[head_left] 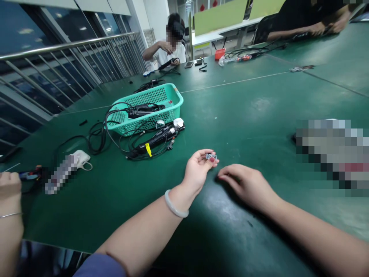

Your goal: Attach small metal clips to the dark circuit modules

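My left hand [196, 169], with a pale bangle [174, 207] on its wrist, pinches a small silvery metal piece [211, 156] between thumb and fingers, a little above the green table. Its exact kind is too small to tell. Just to the right, my right hand [250, 186] is closed low over the tabletop, thumb and forefinger together. Whatever those fingertips may hold cannot be made out. The two hands are close but apart.
A teal basket [173, 112] holds black corded tools; another black corded tool [157, 141] lies before it. A blurred flat object [331, 150] sits at right, a white-ended device [82, 158] at left. Another person's hand [10, 192] is at the left edge; two people sit across the table [245, 104].
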{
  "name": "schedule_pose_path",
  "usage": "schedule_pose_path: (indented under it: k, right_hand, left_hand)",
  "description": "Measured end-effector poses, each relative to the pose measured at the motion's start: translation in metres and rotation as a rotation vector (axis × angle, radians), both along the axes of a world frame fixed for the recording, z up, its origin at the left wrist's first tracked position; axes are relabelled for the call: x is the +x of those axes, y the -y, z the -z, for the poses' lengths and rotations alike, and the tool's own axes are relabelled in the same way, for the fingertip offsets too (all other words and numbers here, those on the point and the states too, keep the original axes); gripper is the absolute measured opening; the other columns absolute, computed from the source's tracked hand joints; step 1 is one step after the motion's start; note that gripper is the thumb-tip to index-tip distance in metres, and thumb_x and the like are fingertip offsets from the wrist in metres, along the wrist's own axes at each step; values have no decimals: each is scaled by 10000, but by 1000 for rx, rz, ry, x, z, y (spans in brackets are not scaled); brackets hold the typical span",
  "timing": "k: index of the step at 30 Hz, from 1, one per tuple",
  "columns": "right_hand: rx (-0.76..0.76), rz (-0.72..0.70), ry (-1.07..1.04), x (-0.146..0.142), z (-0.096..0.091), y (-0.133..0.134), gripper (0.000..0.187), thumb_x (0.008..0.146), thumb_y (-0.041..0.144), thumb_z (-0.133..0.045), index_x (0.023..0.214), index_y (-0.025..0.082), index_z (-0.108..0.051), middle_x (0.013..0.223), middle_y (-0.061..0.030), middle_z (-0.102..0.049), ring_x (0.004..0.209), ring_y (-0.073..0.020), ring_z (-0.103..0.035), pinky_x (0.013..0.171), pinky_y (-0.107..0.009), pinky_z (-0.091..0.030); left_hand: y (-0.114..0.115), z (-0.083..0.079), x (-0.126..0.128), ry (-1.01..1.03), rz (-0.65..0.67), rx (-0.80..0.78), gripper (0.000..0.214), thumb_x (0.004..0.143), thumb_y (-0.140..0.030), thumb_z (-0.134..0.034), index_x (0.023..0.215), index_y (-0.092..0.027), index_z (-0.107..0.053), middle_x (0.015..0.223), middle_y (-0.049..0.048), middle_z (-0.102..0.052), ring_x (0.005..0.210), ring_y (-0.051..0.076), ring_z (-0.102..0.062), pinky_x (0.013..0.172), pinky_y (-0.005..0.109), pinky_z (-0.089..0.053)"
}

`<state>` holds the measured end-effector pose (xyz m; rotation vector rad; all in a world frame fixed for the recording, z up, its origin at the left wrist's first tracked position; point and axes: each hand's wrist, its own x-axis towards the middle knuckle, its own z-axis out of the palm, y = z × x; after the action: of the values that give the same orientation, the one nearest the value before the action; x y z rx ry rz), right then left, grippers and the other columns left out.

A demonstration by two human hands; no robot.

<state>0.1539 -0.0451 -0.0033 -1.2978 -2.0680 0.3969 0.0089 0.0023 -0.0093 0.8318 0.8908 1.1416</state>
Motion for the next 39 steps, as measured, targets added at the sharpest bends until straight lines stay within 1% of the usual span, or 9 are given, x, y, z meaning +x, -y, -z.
schedule_pose_path:
  k: [4, 6, 11, 15, 18, 26, 32, 36, 39]
  right_hand:
    - [151, 253, -146, 15, -8, -4, 71, 803, 257, -624, 822, 225, -685, 786, 4, -731, 698, -153, -678, 661, -258, -534]
    - [203, 303, -146, 17, -9, -6, 60, 793, 253, -635, 802, 225, -687, 761, 10, -731, 675, -150, -680, 629, -250, -535]
    - [295, 219, -42, 12, -8, -4, 63, 808, 236, -621, 833, 216, -675, 779, 12, -727, 693, -133, -677, 647, -238, -531]
    - [314, 185, -6, 9, -9, -3, 69, 830, 228, -595, 847, 218, -661, 792, 13, -716, 714, -123, -667, 654, -237, -519]
    - [322, 174, 12, 8, -8, -3, 73, 834, 197, -585, 825, 216, -655, 790, 12, -706, 717, -114, -656, 651, -229, -509]
    - [341, 169, 40, 6, -7, -2, 65, 827, 192, -594, 832, 214, -655, 790, 5, -704, 711, -114, -649, 638, -229, -503]
    - [294, 188, -1, 6, -5, -2, 73, 830, 216, -590, 837, 224, -662, 803, 5, -714, 723, -128, -658, 654, -250, -514]
    - [255, 201, -21, 6, -5, -3, 74, 822, 214, -594, 819, 222, -667, 810, 6, -718, 738, -131, -662, 672, -253, -519]
    - [232, 228, -23, 7, -5, -3, 73, 812, 214, -601, 810, 221, -673, 801, 5, -720, 728, -138, -665, 664, -257, -520]
  left_hand:
    - [2, -2, 0, 14, 46, 12, 384, 539, -224, -818, 825, -137, -578, 923, 43, -660, 763, 126, -651, 813, 320, -489]
    - [3, -3, 0, 15, 74, 6, 397, 524, -216, -825, 813, -138, -564, 892, 41, -671, 763, 129, -655, 839, 338, -486]
    - [5, -5, 1, -29, 85, 13, 404, 484, -168, -834, 781, -131, -563, 823, 33, -678, 756, 112, -640, 847, 334, -485]
    - [7, -6, 4, -45, 84, -1, 466, 388, -149, -861, 736, -130, -551, 784, 18, -668, 742, 115, -636, 822, 340, -499]
    - [8, -7, 5, -65, 76, 3, 490, 357, -156, -869, 720, -131, -541, 777, 17, -665, 737, 119, -635, 803, 344, -511]
    - [12, -6, 5, -124, 39, 97, 438, 440, -185, -854, 740, -140, -539, 877, 44, -661, 819, 136, -635, 845, 364, -517]
    - [11, -5, 4, -137, 69, 110, 443, 459, -219, -852, 784, -144, -560, 833, 30, -649, 781, 137, -635, 807, 357, -530]
    - [9, -3, 4, -125, 91, 120, 430, 481, -177, -837, 814, -147, -568, 829, 19, -642, 784, 139, -637, 791, 344, -536]
    - [10, -2, 4, -127, 110, 131, 378, 543, -130, -796, 850, -145, -575, 857, 26, -650, 795, 137, -645, 811, 343, -533]
